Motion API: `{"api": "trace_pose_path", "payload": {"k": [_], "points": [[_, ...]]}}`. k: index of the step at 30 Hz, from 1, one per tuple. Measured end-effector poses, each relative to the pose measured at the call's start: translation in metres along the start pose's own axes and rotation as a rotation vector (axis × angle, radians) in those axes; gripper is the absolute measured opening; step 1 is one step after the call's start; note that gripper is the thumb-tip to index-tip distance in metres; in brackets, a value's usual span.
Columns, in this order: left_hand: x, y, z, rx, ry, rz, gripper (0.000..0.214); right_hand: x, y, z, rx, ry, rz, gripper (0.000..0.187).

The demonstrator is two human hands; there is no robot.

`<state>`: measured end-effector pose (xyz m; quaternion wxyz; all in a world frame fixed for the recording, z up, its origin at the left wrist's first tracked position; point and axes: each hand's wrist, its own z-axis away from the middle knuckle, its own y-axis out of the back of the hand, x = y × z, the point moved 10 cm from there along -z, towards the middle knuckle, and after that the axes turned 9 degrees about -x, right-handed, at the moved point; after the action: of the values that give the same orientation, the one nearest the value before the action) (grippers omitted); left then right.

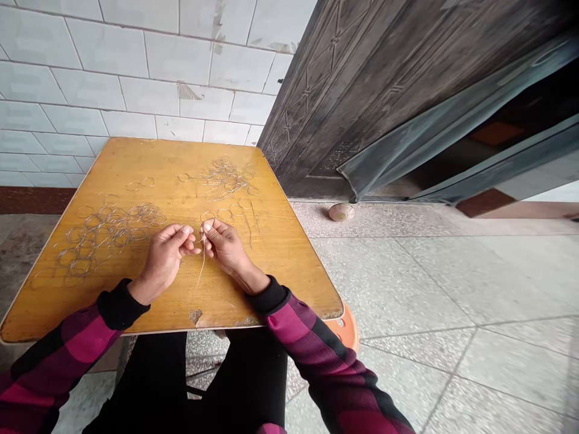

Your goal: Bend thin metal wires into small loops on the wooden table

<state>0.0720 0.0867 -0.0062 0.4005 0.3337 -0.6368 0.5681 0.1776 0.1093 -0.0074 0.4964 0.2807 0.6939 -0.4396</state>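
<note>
Both hands are raised just above the wooden table, close together at its middle. My right hand pinches a thin wire between thumb and index finger. A small loop of that wire shows above the fingertips, and a straight end hangs below them. My left hand is closed beside it, thumb against curled fingers; whatever lies in its pinch is too small to make out. Left of it spreads a pile of looped wires. A smaller tangle of wire pieces lies farther back on the right.
A few bent wires lie beyond my right hand, and a figure-eight wire lies toward the back. A white tiled wall and a dark carved door stand behind. An orange stool shows under the table's right corner.
</note>
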Motion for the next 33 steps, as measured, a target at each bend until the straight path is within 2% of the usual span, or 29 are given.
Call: {"api": "trace_pose_path", "payload": {"k": [11,17,19,24,28,33], "points": [[-0.002,-0.002,0.001,0.003,0.016,0.011,0.030,-0.006,0.006,0.000,0.053,0.045,0.085,0.038],[-0.004,-0.003,0.002,-0.034,0.086,-0.079,0.031,-0.016,0.014,0.000,0.050,0.027,0.198,0.038],[-0.010,-0.009,0.004,-0.092,0.145,-0.121,0.032,-0.021,0.019,0.001,0.067,0.037,0.245,0.038],[-0.044,-0.042,0.022,-0.398,0.425,-0.076,0.030,-0.028,0.022,0.005,0.095,0.047,0.345,0.038],[-0.048,-0.044,0.027,-0.409,0.476,-0.026,0.022,-0.034,0.026,0.007,0.124,0.064,0.438,0.038],[-0.048,-0.036,0.025,-0.405,0.470,-0.144,0.021,-0.042,0.040,0.008,0.186,0.072,0.454,0.036]]}}
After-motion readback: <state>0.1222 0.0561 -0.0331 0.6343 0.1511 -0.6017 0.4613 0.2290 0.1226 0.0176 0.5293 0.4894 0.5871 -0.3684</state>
